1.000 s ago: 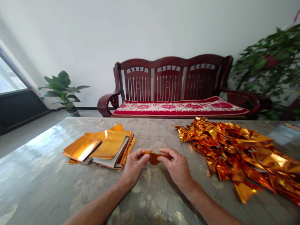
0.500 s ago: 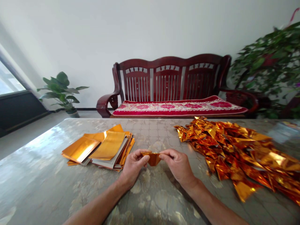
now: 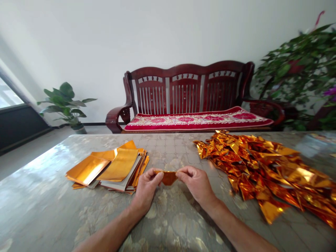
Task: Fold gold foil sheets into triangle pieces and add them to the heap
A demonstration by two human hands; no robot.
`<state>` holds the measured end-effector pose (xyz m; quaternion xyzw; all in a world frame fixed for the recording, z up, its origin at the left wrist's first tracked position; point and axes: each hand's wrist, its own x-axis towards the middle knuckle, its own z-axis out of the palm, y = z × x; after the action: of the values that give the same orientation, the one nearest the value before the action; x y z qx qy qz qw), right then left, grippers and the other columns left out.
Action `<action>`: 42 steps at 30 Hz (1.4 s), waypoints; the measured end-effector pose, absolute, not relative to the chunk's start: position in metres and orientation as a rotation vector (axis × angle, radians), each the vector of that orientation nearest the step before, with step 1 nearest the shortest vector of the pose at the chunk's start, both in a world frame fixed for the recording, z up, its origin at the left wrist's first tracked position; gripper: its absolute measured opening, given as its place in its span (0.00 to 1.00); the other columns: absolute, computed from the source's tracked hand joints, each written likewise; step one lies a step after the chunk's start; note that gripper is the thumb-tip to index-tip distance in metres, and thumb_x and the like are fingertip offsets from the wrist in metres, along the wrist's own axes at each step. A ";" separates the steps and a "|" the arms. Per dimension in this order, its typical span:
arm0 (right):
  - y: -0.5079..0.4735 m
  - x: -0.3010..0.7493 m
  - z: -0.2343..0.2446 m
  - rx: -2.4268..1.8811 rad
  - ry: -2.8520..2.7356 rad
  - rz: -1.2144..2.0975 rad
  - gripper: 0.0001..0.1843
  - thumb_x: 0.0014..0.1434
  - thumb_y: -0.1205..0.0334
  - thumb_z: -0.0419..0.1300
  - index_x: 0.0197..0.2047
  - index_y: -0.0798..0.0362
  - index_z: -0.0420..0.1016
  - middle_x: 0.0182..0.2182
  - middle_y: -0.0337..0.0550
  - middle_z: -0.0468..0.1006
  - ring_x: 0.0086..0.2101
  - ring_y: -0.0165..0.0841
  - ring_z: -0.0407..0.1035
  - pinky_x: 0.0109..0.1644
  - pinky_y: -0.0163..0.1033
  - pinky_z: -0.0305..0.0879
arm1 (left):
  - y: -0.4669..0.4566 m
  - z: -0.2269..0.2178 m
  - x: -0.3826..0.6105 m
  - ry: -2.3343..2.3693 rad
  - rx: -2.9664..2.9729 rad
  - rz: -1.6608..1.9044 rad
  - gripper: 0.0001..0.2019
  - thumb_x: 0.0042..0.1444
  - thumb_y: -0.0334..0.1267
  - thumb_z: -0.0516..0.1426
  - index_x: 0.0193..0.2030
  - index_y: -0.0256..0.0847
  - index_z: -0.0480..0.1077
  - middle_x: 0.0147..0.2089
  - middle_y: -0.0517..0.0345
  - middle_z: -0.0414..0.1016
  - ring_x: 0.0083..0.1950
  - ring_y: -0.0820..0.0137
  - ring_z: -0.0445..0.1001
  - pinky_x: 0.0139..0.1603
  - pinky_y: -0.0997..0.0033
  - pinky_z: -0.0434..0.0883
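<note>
Both my hands hold a small folded piece of gold foil paper just above the table. My left hand pinches its left end with thumb and fingers closed. My right hand pinches the right end the same way. A stack of flat gold foil sheets lies to the left of my hands. A big heap of folded gold foil pieces is spread over the right side of the table.
Beyond the table's far edge stands a dark red wooden bench with a red floral cushion. A potted plant sits on the floor at the left, and a large leafy plant at the right.
The foil piece between my fingers has become narrower and more folded, and my hands have drawn closer together. The view has shifted slightly.
</note>
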<state>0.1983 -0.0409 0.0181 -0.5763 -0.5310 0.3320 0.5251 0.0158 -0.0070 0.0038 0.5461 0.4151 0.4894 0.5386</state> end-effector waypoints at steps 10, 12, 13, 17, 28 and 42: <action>-0.038 0.202 0.014 -1.008 -0.992 1.271 0.21 0.55 0.44 0.65 0.42 0.53 0.81 0.27 0.42 0.80 0.28 0.33 0.72 0.35 0.37 0.68 | -0.006 0.008 0.018 0.916 0.994 1.128 0.20 0.44 0.52 0.69 0.30 0.35 0.73 0.22 0.64 0.68 0.24 0.79 0.63 0.27 0.80 0.62; -0.038 0.200 0.014 -0.985 -1.000 1.279 0.21 0.52 0.46 0.67 0.43 0.52 0.81 0.29 0.41 0.80 0.29 0.32 0.71 0.36 0.36 0.68 | -0.007 0.009 0.019 0.910 0.963 1.116 0.21 0.43 0.51 0.69 0.30 0.34 0.73 0.22 0.64 0.68 0.23 0.79 0.64 0.27 0.80 0.63; -0.038 0.200 0.014 -0.971 -1.002 1.278 0.21 0.52 0.47 0.69 0.44 0.52 0.81 0.30 0.41 0.80 0.29 0.31 0.71 0.36 0.36 0.67 | -0.007 0.009 0.019 0.907 0.952 1.112 0.21 0.43 0.51 0.69 0.30 0.34 0.73 0.21 0.64 0.68 0.23 0.79 0.64 0.27 0.80 0.63; -0.038 0.197 0.017 -0.946 -1.015 1.264 0.20 0.49 0.50 0.71 0.42 0.52 0.83 0.26 0.38 0.78 0.28 0.28 0.67 0.34 0.33 0.64 | -0.007 0.007 0.019 0.918 0.938 1.118 0.21 0.42 0.51 0.69 0.28 0.35 0.72 0.21 0.64 0.68 0.23 0.79 0.64 0.26 0.79 0.62; -0.036 0.200 0.016 -1.080 -1.034 1.098 0.17 0.46 0.52 0.71 0.36 0.54 0.83 0.23 0.38 0.78 0.25 0.28 0.67 0.30 0.33 0.63 | -0.009 0.008 0.020 1.025 1.126 1.146 0.17 0.46 0.49 0.66 0.30 0.34 0.75 0.21 0.62 0.70 0.23 0.78 0.64 0.28 0.78 0.62; -0.032 0.217 0.007 -1.330 -1.206 0.930 0.12 0.47 0.54 0.64 0.28 0.55 0.78 0.18 0.36 0.72 0.21 0.28 0.62 0.25 0.33 0.57 | 0.006 -0.012 0.017 1.104 1.511 0.962 0.11 0.48 0.42 0.62 0.31 0.35 0.78 0.21 0.62 0.71 0.23 0.75 0.64 0.25 0.77 0.59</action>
<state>0.2170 -0.0322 0.0073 -0.5575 -0.5055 0.3897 0.5309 0.0173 0.0056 -0.0121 0.6237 0.4558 0.3971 0.4956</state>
